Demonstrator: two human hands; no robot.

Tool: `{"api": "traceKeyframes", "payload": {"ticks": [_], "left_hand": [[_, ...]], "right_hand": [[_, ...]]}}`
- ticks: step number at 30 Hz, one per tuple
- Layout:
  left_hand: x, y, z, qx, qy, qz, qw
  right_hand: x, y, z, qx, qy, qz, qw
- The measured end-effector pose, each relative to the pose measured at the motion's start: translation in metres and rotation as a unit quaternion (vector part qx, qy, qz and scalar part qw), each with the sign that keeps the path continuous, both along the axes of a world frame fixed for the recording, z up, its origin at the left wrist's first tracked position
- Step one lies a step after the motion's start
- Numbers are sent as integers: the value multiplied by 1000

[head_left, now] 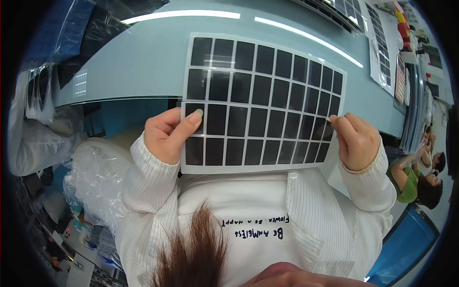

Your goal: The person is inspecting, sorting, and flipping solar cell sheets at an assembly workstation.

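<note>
A white sheet bearing a grid of glossy black rectangles (237, 122) spans the space before my chest, its far part over the glass-topped table. My left hand (169, 134) grips its left edge, the thumb lying on top over a black rectangle and the fingers curled at the edge. At the right edge my right hand (355, 139) is closed, thumb and forefinger pinched at a black rectangle near the rim. A small pale bit shows at those fingertips; whether it is a lifted corner or a fingernail is unclear.
The pale blue-green glass tabletop (129, 62) reflects two lamps. Another sheet with dark rectangles (382, 52) lies at the far right, beside a calculator-like pad (400, 79). Clear plastic wrap (98, 174) bulges at my left. A person in a green top (409, 184) sits at the right.
</note>
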State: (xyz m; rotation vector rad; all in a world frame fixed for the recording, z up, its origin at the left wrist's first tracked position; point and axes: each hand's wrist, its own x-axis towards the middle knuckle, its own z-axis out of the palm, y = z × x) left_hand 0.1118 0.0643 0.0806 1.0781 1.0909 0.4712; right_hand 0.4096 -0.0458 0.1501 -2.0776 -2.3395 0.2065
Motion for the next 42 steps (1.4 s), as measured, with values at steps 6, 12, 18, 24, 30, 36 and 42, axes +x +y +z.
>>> {"api": "traceKeyframes", "payload": {"ticks": [6, 12, 18, 24, 30, 36, 42], "left_hand": [[-14, 9, 10, 50, 21, -10, 998], [-18, 17, 50, 207, 87, -209, 952], [18, 22, 85, 423, -45, -351, 834], [26, 32, 93, 653, -57, -196, 729], [3, 23, 99, 633, 122, 81, 760], [31, 32, 86, 641, 125, -237, 719], [68, 49, 42, 642, 137, -305, 689]], "right_hand": [[36, -23, 4, -19, -95, -38, 995], [38, -16, 42, -51, 128, -66, 988], [-22, 20, 12, -130, 489, 13, 862], [-28, 23, 3, -27, 569, 4, 822], [-13, 18, 4, 133, 801, -355, 464], [-37, 5, -28, -153, 747, -444, 471], [-35, 4, -36, -168, 755, -377, 510]]}}
